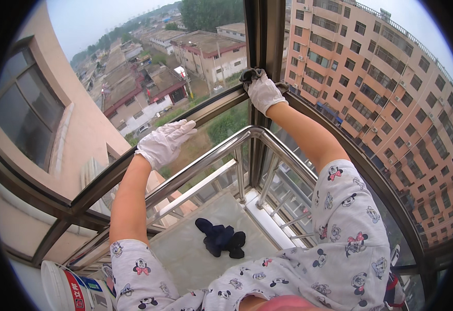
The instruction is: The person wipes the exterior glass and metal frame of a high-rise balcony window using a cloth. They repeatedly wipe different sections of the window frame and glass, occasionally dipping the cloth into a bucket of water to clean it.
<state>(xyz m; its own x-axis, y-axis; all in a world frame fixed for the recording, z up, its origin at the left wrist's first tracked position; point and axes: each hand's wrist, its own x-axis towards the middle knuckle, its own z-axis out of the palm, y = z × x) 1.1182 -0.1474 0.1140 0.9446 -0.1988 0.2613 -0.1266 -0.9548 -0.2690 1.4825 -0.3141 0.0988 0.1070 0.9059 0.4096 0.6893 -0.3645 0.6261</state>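
My right hand [266, 92], in a thin white glove, grips a dark grey cloth [252, 74]. It presses the cloth against the metal corner post [265, 35], where two window rails meet; part of the cloth sticks out past the wrist. My left hand [166, 143], gloved the same way, lies flat on the window rail [207, 112] to the left. Its fingers are stretched out, and I see nothing held in it; the thumb is hidden. Below both hands runs a shiny metal guardrail [211, 154] that bends at the corner.
Dark navy and black fabric items, seemingly socks [222, 239], lie on the pale tiled floor [195, 268]. A white plastic bucket [55, 285] with a printed label stands at lower left. A white ledge [267, 221] runs under the right guardrail. Outside the glass, buildings lie far below.
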